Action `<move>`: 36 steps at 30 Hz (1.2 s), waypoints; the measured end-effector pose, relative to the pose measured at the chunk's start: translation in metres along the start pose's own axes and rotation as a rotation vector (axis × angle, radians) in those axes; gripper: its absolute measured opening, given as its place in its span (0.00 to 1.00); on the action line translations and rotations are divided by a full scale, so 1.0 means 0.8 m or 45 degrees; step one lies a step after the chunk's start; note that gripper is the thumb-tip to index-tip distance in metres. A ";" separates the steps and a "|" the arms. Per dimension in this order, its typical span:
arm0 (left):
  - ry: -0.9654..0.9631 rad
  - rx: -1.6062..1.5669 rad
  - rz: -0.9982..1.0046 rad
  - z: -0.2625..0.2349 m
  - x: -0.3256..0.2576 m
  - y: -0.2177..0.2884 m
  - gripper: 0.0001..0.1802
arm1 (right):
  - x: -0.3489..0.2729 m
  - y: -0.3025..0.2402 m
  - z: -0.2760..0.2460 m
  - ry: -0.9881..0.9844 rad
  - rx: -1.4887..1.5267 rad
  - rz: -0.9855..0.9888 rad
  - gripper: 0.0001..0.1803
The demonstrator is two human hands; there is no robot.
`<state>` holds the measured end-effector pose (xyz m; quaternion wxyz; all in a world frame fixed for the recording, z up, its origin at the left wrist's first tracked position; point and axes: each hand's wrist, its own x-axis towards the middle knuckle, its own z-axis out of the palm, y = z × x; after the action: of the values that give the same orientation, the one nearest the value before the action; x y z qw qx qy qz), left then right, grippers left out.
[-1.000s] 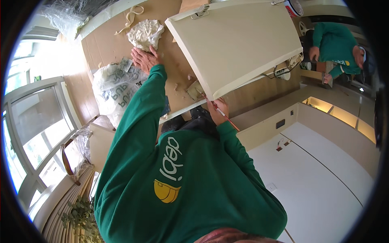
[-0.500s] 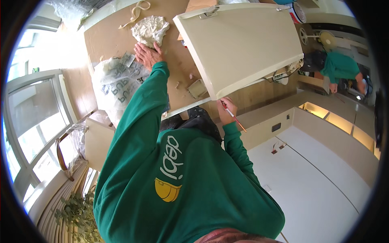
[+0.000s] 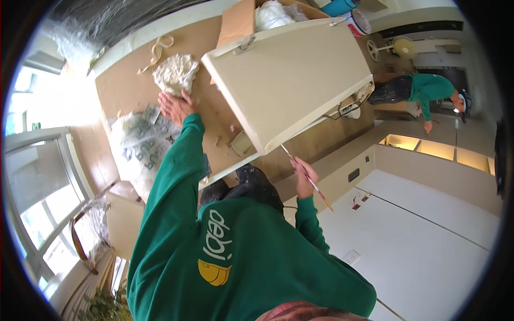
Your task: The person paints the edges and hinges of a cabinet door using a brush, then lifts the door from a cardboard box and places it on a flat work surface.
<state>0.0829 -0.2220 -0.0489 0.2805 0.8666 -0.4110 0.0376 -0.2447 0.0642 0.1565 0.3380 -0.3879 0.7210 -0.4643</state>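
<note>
The person in the green sweatshirt fills the near part of the view, both sleeves reaching away from the body. The right hand is closed around a thin paintbrush, fingers pinched on its handle about midway, with the red end slanting down and outward and the tip pointing up at the lower edge of a cream-coloured panel. The tip is at or just touching that edge; I cannot tell which. The panel is large and flat, tilted across the middle of the scene, with a metal hinge near its upper left corner.

The left hand is stretched out farther away, fingers spread and flat on the brown cardboard sheet that covers the surface. Just beyond its fingertips lies a crumpled white rag, touching or nearly touching them. Beside the left sleeve sits a white printed plastic sack, bulging and creased.

Beyond the panel stands an open cardboard box with white stuffing in it. Far off to the right another person in a green top bends forward near a pale fan.
</note>
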 end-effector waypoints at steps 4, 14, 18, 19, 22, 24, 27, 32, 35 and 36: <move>-0.090 0.092 -0.012 0.001 -0.002 -0.003 0.45 | -0.016 -0.039 -0.073 0.346 0.143 -0.003 0.20; -0.067 0.156 0.022 0.001 -0.002 -0.002 0.46 | 0.176 -0.172 -0.037 0.188 0.768 -0.196 0.24; -0.135 0.185 -0.022 0.001 -0.002 -0.003 0.46 | 0.283 -0.193 0.036 -0.148 0.499 -0.286 0.16; -0.119 0.178 -0.004 0.001 -0.002 -0.003 0.47 | 0.306 -0.194 0.051 -0.229 0.503 -0.303 0.15; -0.094 0.210 0.027 0.000 -0.004 -0.003 0.47 | 0.354 -0.192 0.090 -0.305 0.397 -0.318 0.14; -0.113 0.221 0.017 -0.002 -0.006 -0.005 0.46 | 0.369 -0.188 0.107 -0.362 0.390 -0.340 0.14; -0.067 0.234 0.069 -0.002 -0.002 -0.004 0.46 | 0.377 -0.183 0.120 -0.427 0.318 -0.342 0.14; -0.117 0.227 0.047 -0.005 -0.001 -0.003 0.45 | 0.378 -0.183 0.122 -0.479 0.201 -0.377 0.14; -0.137 0.212 0.056 -0.008 -0.002 -0.004 0.44 | 0.380 -0.188 0.124 -0.495 0.003 -0.513 0.14; -0.125 0.194 0.075 -0.008 -0.002 -0.004 0.44 | 0.381 -0.189 0.125 -0.499 -0.082 -0.577 0.14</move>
<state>0.0856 -0.2162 -0.0455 0.1922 0.8737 -0.4456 0.0343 -0.2660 -0.2835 0.2248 0.3460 -0.6315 0.5516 -0.4210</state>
